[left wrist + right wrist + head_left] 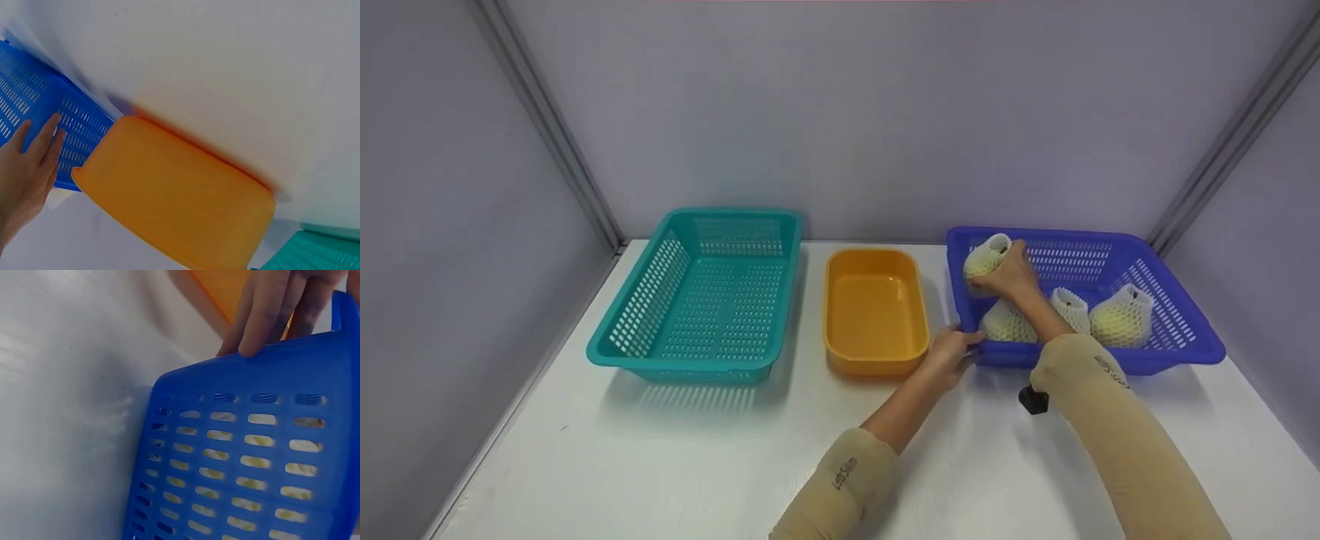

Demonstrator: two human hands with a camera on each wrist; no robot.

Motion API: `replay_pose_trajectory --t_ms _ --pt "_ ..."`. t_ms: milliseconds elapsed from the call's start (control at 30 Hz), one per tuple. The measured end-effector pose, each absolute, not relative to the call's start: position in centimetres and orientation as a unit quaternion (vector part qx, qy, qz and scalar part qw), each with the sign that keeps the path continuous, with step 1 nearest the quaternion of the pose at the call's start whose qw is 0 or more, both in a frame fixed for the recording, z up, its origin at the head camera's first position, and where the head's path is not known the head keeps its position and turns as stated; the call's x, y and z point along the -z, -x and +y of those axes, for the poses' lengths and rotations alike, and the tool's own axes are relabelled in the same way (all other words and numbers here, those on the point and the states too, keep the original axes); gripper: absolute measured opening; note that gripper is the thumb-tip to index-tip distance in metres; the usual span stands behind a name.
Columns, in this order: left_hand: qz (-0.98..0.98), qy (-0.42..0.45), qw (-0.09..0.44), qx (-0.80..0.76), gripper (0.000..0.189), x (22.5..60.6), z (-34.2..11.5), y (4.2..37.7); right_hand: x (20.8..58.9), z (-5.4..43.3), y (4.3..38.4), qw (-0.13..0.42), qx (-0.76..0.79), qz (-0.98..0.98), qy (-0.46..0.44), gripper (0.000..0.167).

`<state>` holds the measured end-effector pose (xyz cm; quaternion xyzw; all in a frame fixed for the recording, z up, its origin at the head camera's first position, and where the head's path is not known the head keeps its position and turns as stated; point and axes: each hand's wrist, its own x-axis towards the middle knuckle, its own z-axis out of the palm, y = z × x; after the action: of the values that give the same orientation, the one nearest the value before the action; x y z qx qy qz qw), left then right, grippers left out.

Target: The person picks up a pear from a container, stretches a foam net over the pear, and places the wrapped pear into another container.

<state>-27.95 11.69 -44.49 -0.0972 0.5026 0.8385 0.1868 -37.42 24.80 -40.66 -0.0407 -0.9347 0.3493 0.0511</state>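
A blue-purple slotted basket (1185, 315) stands on the right of the table and holds yellow pears in white foam nets. My right hand (1009, 276) reaches into it and grips one netted pear (981, 261) at the far left corner. Below that hand lies a second netted pear (1006, 324); a third pear (1071, 309), partly behind the forearm, and another pear (1121, 322) sit farther right. With my left hand (949, 351) I hold the basket's near left corner, thumb at the rim and fingers (42, 143) along the outer wall.
An orange tub (877, 366) with nothing in it stands left of the blue basket, close to my left hand. Farther left is a teal slotted basket (697, 366), also without contents. Grey-white panels (870, 120) enclose the white table (675, 465) at the back and sides.
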Motion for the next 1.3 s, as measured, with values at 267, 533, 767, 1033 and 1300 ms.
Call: replay_pose_trajectory --t_ms 267,533,767,1033,1300 --pt "0.508 0.095 0.172 -0.838 0.038 44.7 12.0 28.0 41.2 25.1 37.6 0.0 -0.295 -0.954 0.051 0.095" --pt "0.515 0.108 0.179 -0.831 0.042 44.5 12.0 27.9 41.7 25.4 37.4 -0.061 -0.267 -0.961 0.045 0.105" --pt "0.507 0.099 0.172 -0.839 0.04 44.6 12.0 27.9 41.7 25.7 37.1 -0.085 -0.254 -0.963 0.034 0.109" --pt "0.506 0.099 0.172 -0.839 0.039 44.8 12.0 27.9 41.5 26.0 37.4 -0.107 -0.281 -0.954 0.006 0.107" --pt "0.507 0.091 0.173 -0.839 0.042 44.7 11.9 27.9 41.5 26.1 37.6 -0.054 -0.338 -0.94 0.004 0.097"
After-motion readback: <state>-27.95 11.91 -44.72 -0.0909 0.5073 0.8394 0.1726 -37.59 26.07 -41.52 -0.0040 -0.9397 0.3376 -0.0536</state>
